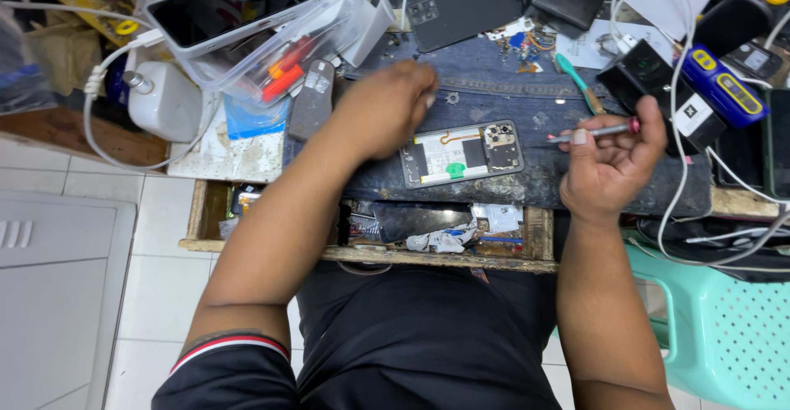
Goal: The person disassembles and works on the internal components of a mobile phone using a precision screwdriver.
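An opened phone (462, 155) with its back cover off lies on a worn denim mat (494, 76), its circuit board and battery showing. My left hand (385, 107) rests on the mat just left of and above the phone, fingers curled, with something small and pale at the fingertips that I cannot make out. My right hand (613, 159) is to the right of the phone and grips a thin screwdriver (592, 133) with a red end, its tip pointing left toward the phone. The phone's dark back cover (461, 11) lies farther back on the mat.
A clear plastic box (255, 23) with a phone and red tools stands at the back left beside a white bottle (164, 101). White cables, a teal brush (576, 81) and blue-yellow devices (724, 89) crowd the right. An open wooden drawer (444, 229) sits below; a green stool (716, 328) stands right.
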